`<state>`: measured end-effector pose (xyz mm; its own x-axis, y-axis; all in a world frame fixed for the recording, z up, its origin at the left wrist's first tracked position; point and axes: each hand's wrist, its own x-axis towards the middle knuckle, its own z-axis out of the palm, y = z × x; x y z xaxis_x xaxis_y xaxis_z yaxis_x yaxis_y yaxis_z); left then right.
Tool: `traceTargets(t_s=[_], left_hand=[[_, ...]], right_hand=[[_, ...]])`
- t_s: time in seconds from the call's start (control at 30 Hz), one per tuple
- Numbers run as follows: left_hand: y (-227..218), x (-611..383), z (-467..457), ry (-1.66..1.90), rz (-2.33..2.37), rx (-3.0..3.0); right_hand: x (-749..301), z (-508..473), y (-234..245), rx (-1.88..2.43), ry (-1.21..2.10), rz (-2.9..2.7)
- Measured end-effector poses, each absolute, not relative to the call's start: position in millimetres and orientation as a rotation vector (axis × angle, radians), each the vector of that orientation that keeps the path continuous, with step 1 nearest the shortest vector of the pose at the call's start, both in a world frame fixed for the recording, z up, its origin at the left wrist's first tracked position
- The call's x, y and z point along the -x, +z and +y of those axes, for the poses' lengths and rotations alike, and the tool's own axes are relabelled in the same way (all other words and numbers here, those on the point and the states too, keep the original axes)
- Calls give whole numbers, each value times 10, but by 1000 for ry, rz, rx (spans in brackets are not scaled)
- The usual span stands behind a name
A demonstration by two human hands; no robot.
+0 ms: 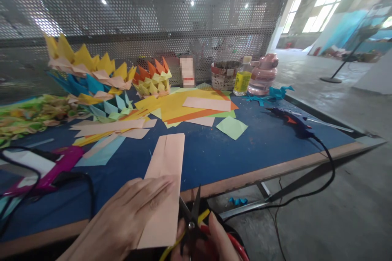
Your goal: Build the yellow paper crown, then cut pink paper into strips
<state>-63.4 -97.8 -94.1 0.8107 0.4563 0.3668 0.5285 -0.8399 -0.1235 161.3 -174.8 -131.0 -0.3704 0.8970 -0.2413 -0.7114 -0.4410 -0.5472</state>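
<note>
My left hand [130, 212] lies flat on the near end of a long folded pink paper strip [163, 171], fingers stretched out and pressing it onto the blue table [260, 142]. My right hand [214, 242] grips scissors [191, 216] with yellow and red handles at the bottom edge. The scissor blades are slightly apart and point up beside the strip's right edge.
Loose coloured paper sheets [183, 108] cover the table's middle. Folded paper crowns [88, 75] stand at the back left. A blue glue gun [290, 120] with a black cord lies right; a pink glue gun [49, 169] lies left. A yellow-labelled bottle [243, 77] and pink jar [265, 73] stand behind.
</note>
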Motion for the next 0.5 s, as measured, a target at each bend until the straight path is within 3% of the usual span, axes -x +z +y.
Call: traceTargets(t_s=[0.5], left_hand=[[-1006, 581, -1006, -580, -804, 2871]], right_hand=[[-1396, -1722, -1327, 593, 2059, -466]])
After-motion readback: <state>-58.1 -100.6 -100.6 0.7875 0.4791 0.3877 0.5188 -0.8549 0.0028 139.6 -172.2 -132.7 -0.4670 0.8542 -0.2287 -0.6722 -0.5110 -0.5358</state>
